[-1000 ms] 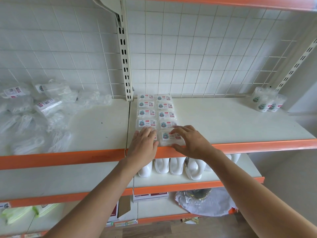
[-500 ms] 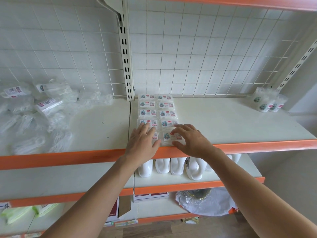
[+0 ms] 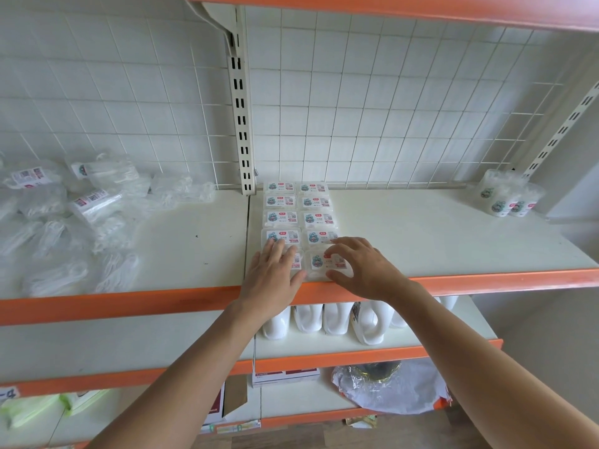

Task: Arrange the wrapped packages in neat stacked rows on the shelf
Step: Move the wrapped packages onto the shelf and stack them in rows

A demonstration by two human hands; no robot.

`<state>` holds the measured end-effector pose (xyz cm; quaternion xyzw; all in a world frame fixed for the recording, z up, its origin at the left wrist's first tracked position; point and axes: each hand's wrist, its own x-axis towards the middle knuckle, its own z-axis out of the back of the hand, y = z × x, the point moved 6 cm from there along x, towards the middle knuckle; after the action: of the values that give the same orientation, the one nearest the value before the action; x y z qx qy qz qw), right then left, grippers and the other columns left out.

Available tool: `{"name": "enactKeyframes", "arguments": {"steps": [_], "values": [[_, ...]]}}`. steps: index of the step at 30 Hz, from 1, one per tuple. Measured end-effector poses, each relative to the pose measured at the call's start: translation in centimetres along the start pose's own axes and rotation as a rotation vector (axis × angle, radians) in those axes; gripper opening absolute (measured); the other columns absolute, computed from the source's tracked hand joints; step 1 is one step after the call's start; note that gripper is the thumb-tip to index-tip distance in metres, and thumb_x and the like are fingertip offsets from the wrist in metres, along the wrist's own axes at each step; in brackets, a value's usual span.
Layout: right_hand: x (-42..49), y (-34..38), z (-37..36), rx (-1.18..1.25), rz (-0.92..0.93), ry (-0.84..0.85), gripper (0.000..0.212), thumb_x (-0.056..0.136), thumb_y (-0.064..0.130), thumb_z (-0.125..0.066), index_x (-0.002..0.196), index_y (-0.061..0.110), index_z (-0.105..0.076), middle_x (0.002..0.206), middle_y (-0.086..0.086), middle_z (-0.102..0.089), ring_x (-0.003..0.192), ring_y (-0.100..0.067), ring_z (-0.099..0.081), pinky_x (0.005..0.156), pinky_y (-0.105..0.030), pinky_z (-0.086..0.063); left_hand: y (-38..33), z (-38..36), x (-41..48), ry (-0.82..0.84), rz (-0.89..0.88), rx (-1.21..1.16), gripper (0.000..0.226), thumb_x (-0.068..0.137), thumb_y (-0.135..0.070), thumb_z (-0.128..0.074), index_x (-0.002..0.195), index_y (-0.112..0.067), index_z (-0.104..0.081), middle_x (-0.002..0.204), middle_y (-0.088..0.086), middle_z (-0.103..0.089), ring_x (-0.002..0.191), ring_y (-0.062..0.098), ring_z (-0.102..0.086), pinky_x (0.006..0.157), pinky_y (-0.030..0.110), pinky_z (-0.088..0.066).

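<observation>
White flat metal shelf [image 3: 437,234], orange front lip, two bays. Right bay, left edge: clear-wrapped labelled rectangular packages [image 3: 316,219] in two touching columns, front to back. Back right corner: clear round labelled tubs [image 3: 505,199], clustered. Left bay: loose heap of clear plastic bags [image 3: 74,222].

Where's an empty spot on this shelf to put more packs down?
The widest bare stretch of the shelf lies between the package rows and the tubs in the right back corner. A smaller patch sits between the rows and the loose bags. The left end is crowded.
</observation>
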<state>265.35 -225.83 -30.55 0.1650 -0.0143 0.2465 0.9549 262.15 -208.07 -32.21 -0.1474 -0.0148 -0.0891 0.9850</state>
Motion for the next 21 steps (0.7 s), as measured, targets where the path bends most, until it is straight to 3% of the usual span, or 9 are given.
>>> {"name": "enactKeyframes", "arguments": {"steps": [5,9,21], "values": [[0.8,0.1,0.0,0.080,-0.054,-0.042,0.050,0.092,0.048,-0.055,0.137,0.028,-0.047,0.151,-0.005,-0.036,0.139,-0.023,-0.033,0.112,-0.043,-0.032,0.5,0.6,0.5,-0.025,0.058,-0.048,0.063,0.099,-0.053,-0.031,0.152,-0.018,-0.022,0.162,0.008,-0.004,0.149,0.025,0.005,0.120,0.046,-0.008],[1.3,-0.3,-0.8,0.044,-0.125,0.039,0.055,0.095,0.051,-0.046,0.146,0.031,-0.036,0.158,-0.003,-0.024,0.145,-0.019,-0.023,0.116,-0.041,-0.026,1.1,0.7,0.8,0.041,0.073,-0.112,0.061,0.101,-0.048,-0.031,0.152,-0.016,-0.020,0.162,0.009,-0.003,0.149,0.026,0.005,0.120,0.041,-0.006],[1.1,0.1,-0.9,0.048,-0.181,0.061,0.051,0.097,0.047,-0.046,0.145,0.033,-0.036,0.158,0.003,-0.022,0.144,-0.014,-0.022,0.113,-0.041,-0.029,1.0,0.2,0.7,0.085,0.044,-0.077,0.063,0.102,-0.046,-0.026,0.153,-0.012,-0.014,0.162,0.014,0.003,0.149,0.029,0.011,0.120,0.039,-0.002]]}}
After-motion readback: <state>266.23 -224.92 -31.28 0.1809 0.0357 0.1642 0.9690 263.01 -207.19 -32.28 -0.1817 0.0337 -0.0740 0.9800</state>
